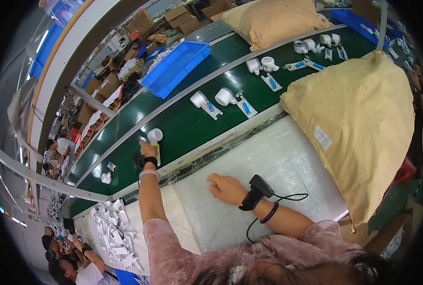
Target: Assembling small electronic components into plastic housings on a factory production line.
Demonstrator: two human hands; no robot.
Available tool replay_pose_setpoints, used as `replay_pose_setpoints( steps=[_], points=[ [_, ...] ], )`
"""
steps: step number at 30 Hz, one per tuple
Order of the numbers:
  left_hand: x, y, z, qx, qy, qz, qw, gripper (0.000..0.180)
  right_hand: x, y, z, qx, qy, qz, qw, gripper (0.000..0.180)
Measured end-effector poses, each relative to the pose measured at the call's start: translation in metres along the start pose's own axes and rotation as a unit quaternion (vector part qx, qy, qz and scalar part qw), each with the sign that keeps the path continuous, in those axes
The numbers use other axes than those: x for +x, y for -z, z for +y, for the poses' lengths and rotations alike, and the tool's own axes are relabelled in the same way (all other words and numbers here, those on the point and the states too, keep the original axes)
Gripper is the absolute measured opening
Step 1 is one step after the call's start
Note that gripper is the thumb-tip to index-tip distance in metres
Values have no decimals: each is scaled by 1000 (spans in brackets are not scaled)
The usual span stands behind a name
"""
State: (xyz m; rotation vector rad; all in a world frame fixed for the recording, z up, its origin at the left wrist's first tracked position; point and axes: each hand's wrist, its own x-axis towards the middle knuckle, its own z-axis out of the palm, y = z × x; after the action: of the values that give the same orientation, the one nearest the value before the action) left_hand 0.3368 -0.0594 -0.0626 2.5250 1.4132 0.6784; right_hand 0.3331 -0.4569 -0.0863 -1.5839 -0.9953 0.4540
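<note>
My left hand (148,150) reaches over the green conveyor belt, its fingers closed at the side of a white round-headed device (155,136). A pale flat part hangs from that device beside my wrist, and my hand partly covers it. Nothing is in my right hand (227,189), which hovers over the plastic-covered bench (268,152) with loosely bent fingers apart. Further right on the belt lie similar devices: one white round housing (225,97) has a flat white piece with a blue cylinder (246,108) attached, and another housing (199,99) lies to its left.
A blue tray (176,69) stands beyond the belt's rail. A large tan sack (354,128) leans at the right, and another sack (275,21) lies at the back. White parts (114,232) are heaped on the bench left of me, near other people (81,259).
</note>
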Motion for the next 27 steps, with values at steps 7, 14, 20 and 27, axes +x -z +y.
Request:
replay_pose_setpoints(
  steps=[7,14,20,27],
  points=[
    [-19,-44,100,-37,-336,111,934,28,6,4,-8,13,-22,-19,999,20],
    [-61,-93,216,-79,-193,-61,976,30,-1,10,-9,27,-24,-8,999,18],
    [-81,-67,180,-579,-17,-158,800,22,-1,6,-24,130,-14,76,988,14],
    [-139,70,144,-462,-163,-495,717,25,10,49,-47,-82,170,293,937,43]
  ],
)
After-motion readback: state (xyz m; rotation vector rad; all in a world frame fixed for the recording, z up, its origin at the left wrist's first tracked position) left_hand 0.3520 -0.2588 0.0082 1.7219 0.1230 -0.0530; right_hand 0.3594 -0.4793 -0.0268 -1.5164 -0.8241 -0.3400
